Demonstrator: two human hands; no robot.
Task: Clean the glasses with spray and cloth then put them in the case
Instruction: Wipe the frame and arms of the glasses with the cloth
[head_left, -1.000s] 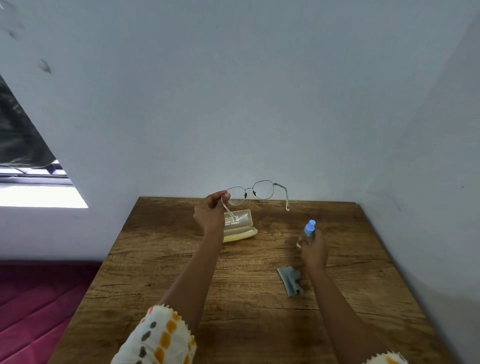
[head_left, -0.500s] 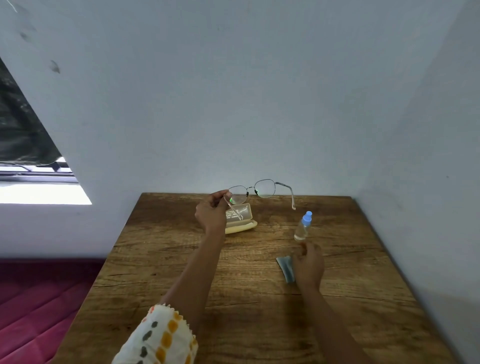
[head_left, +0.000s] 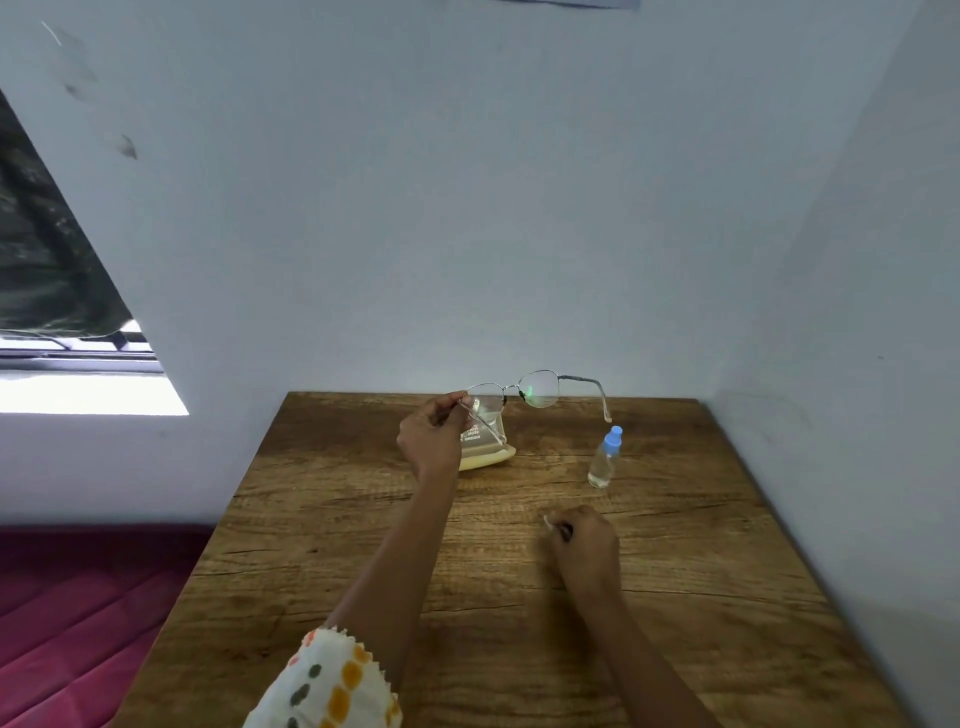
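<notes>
Pinching the glasses (head_left: 540, 389) by one temple between the fingers of the left hand (head_left: 431, 441), raised at 11 o'clock over the open case (head_left: 488, 452) on the desk (head_left: 363, 519). Leaving the spray bottle (head_left: 604, 460) upright and untouched at 1 o'clock. Curling the fingers of the right hand (head_left: 587, 545) over a dark scrap at 3 o'clock, apparently the cloth (head_left: 566, 530). Probably starting the wiping step, next needing a lift to the lenses.

The only lettering in view is a short block of small pale print, set in several lines on the upright tan panel of the case (head_left: 491, 453). The characters are too small and blurred to be read, and one temple of the glasses (head_left: 540, 391) crosses in front of them. No other text, brand, number or sign is legible.
</notes>
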